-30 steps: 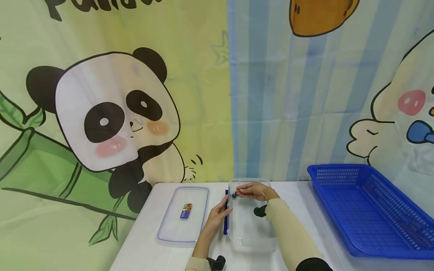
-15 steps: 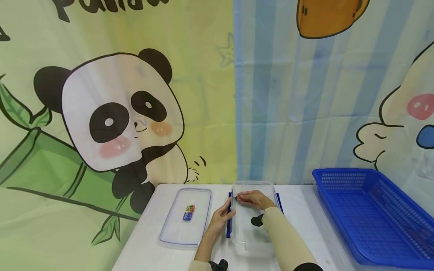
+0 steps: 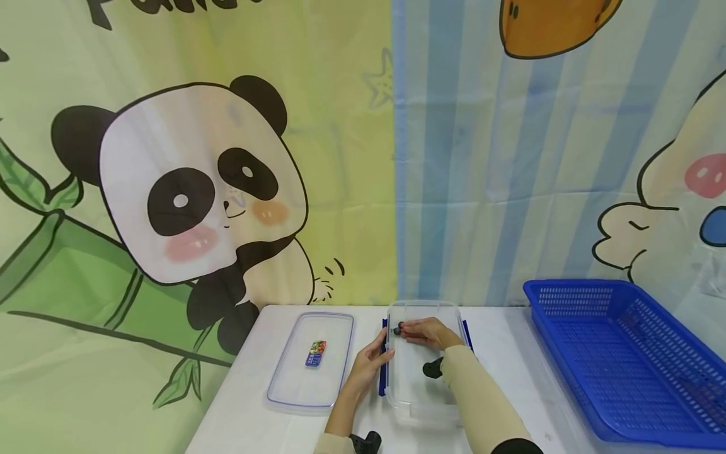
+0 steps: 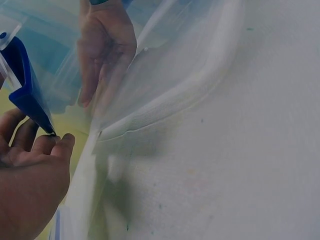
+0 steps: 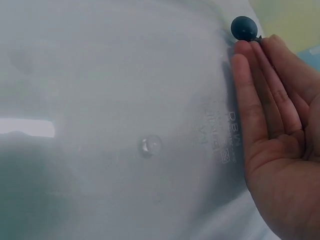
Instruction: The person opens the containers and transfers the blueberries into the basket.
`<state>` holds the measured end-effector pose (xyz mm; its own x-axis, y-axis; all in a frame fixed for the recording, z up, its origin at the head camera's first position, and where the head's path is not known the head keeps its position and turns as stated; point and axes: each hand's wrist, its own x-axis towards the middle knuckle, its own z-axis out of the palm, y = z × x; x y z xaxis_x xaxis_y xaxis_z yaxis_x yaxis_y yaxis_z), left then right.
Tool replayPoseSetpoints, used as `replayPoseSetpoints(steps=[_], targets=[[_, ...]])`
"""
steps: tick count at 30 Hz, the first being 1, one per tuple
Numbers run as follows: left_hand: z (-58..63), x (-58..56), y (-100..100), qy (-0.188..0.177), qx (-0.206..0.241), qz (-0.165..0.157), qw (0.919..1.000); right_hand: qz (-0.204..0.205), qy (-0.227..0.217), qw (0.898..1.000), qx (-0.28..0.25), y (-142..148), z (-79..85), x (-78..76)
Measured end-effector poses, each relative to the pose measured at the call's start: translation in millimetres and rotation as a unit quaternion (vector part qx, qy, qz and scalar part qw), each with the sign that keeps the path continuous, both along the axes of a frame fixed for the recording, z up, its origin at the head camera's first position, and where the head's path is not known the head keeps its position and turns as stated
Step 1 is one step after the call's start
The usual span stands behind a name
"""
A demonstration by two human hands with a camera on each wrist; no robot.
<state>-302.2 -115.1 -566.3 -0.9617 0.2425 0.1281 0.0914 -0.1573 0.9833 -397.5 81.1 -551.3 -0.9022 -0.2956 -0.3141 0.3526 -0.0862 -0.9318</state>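
A clear plastic box point(image 3: 420, 394) without its lid stands on the table, its blue side latches point(image 3: 382, 378) hanging open. My left hand point(image 3: 368, 362) holds the box's left wall, thumb near the rim; in the left wrist view its fingers curl by the blue latch point(image 4: 30, 87). Inside the box, at its far left, my right hand point(image 3: 425, 332) has thumb and fingertips together. A dark round blueberry point(image 5: 244, 28) sits at the fingertips, and a second dark bit point(image 5: 259, 38) shows between thumb and fingers, mostly hidden. Raised lettering point(image 5: 231, 135) marks the box floor.
The box's clear lid point(image 3: 289, 384) with a blue seal and a small label point(image 3: 316, 354) lies to the left. A large blue mesh basket point(image 3: 618, 359) stands at the right. A printed cloth point(image 3: 340, 157) hangs behind the table.
The right hand keeps its place at the box's far left, shifting only slightly; the dark berry at its fingertips shows more than half a second ago. The left hand stays on the wall.
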Motion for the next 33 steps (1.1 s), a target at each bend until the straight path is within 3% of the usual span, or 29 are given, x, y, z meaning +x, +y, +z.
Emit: replayPoseSetpoints(steps=[13,19,24,28,30,33], targets=[[3.1,1.8,0.0,-0.001,-0.011,0.0,0.9999,0.015,0.003,1.0,0.021,-5.6,5.7,9.2],[15.1,7.9,-0.6,-0.01,0.0,-0.002,0.9999,0.048,0.01,0.998,0.026,-12.3,3.9,11.8],[25.2,15.6,0.5,-0.005,0.009,0.0,0.9999,0.107,0.015,0.994,0.035,-6.0,10.3,14.7],[25.5,18.8,3.8,-0.002,0.01,-0.002,0.9999,0.139,-0.032,0.987,0.08,9.4,22.2,21.3],[26.7,18.5,4.0,-0.002,0.006,-0.006,1.0,0.161,-0.075,0.978,0.106,14.6,30.4,24.2],[31.2,15.1,2.1,-0.005,0.001,-0.003,1.0,0.211,-0.129,0.958,0.147,15.7,42.8,26.3]])
